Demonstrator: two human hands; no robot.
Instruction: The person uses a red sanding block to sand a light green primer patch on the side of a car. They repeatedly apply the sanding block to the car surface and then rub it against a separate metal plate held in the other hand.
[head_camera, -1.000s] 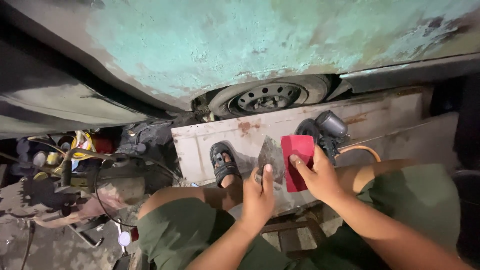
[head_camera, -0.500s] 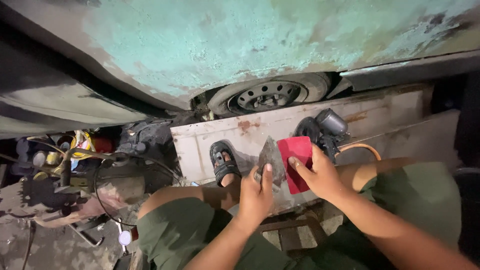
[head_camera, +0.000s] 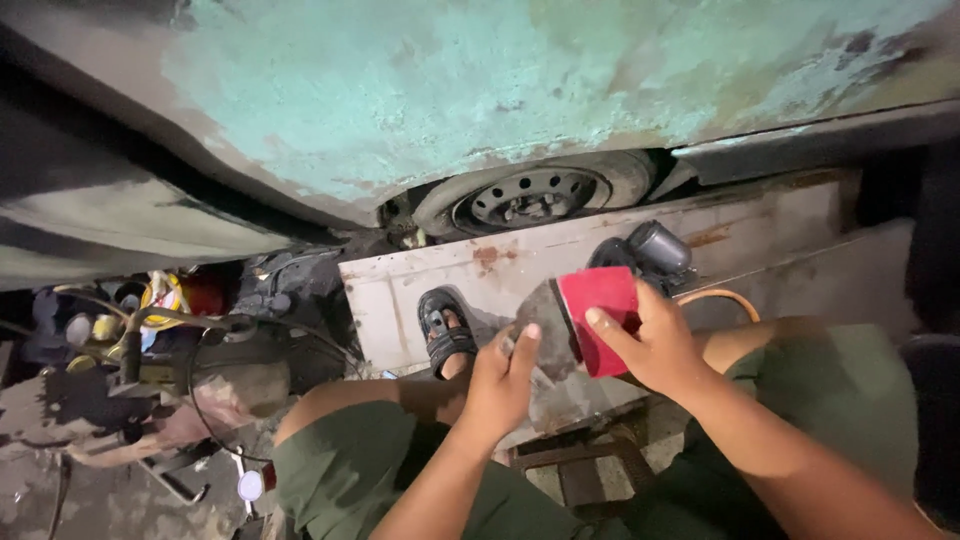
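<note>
- A folded sheet of sandpaper (head_camera: 585, 320), red on one face and grey on the other, is held in the middle of the view, just above the person's knees.
- The red right half of the sheet is grasped by the right hand (head_camera: 655, 345), with the thumb laid flat across the red face and the other fingers hidden behind it.
- The grey left half is pinched by the left hand (head_camera: 500, 380), with the thumb pressed against the lower edge; how the remaining fingers are set behind the sheet cannot be told.
- Both hands are touching the sheet, one at each side, close together.
- Olive-green shorts (head_camera: 370, 470) are worn, and a foot in a black sandal (head_camera: 445, 330) is rested on a pale, rust-stained metal panel (head_camera: 520, 260) just beyond the hands.
- A power tool with a grey motor housing (head_camera: 650, 250) is seen on the panel just behind the sandpaper, and an orange hose (head_camera: 715, 297) is curved to its right.
- A car body in worn turquoise paint (head_camera: 450, 90) is spread across the far side, with a wheel with a steel rim (head_camera: 530, 195) beneath it.
- A clutter of cans, cables and tools (head_camera: 150, 320) is piled on the floor at the left, near the left knee.
</note>
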